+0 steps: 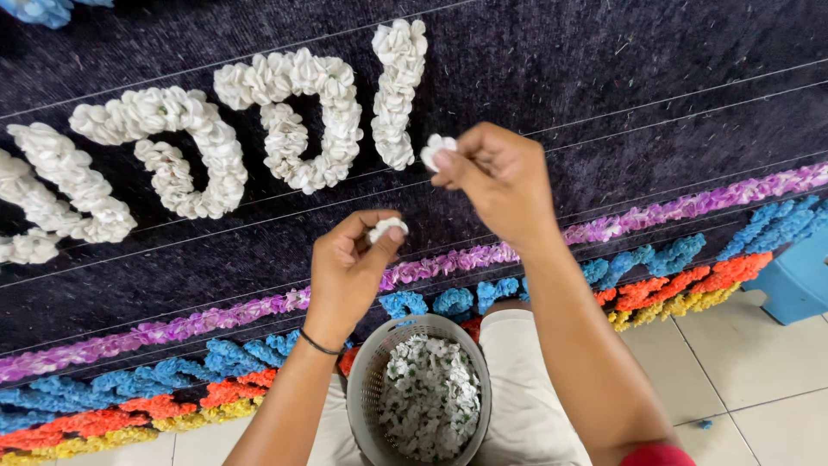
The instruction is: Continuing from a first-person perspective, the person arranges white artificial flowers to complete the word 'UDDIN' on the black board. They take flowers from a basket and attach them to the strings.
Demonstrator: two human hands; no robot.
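My right hand (pixel 500 177) pinches a small white paper flower (pixel 434 147) against the dark fabric board (pixel 604 86), just below the rightmost white flower shape (pixel 397 86). My left hand (pixel 349 267) holds another white paper flower (pixel 385 228) between thumb and fingers, lower and to the left, close to the board. Several shapes made of white flowers (pixel 293 116) run across the board's upper left. A grey perforated basket (pixel 366 388) full of white flowers (pixel 429 397) rests on my lap under my hands.
Bands of purple (pixel 690 207), blue (pixel 233 358), orange (pixel 95 423) and yellow (pixel 681 304) paper flowers border the board's lower edge. A blue plastic stool (pixel 798 280) stands on the tiled floor (pixel 742 371) at the right. Thin white guide lines cross the fabric.
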